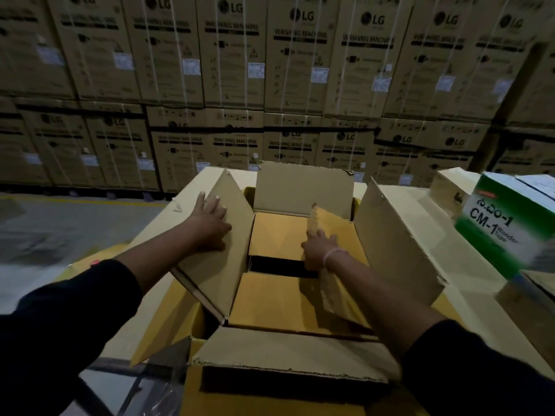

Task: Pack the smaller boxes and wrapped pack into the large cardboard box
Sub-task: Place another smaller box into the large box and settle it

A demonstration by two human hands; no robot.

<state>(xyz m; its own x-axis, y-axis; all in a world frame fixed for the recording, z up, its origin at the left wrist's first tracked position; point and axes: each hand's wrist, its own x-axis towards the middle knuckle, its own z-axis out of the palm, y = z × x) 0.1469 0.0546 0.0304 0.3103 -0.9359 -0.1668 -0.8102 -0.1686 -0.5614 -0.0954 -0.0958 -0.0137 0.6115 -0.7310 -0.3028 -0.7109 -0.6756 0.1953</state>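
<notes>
The large cardboard box (399, 238) stands open in front of me with all its flaps up. Inside lie two yellow smaller boxes, one at the far end (276, 232) and one at the near end (270, 301), with a dark gap between them. My right hand (318, 250) is inside the box and grips a tan wrapped pack (333, 292) that stands on edge along the right side. My left hand (210, 223) presses flat with straight fingers against the outside of the left flap (216, 265).
A green and white carton (504, 226) marked CM-1 sits at the right on the cardboard work surface (468, 283). A wall of stacked washing machine cartons (270, 85) fills the background. Grey floor (60, 223) lies to the left. Clear plastic wrap (156, 394) shows at the bottom.
</notes>
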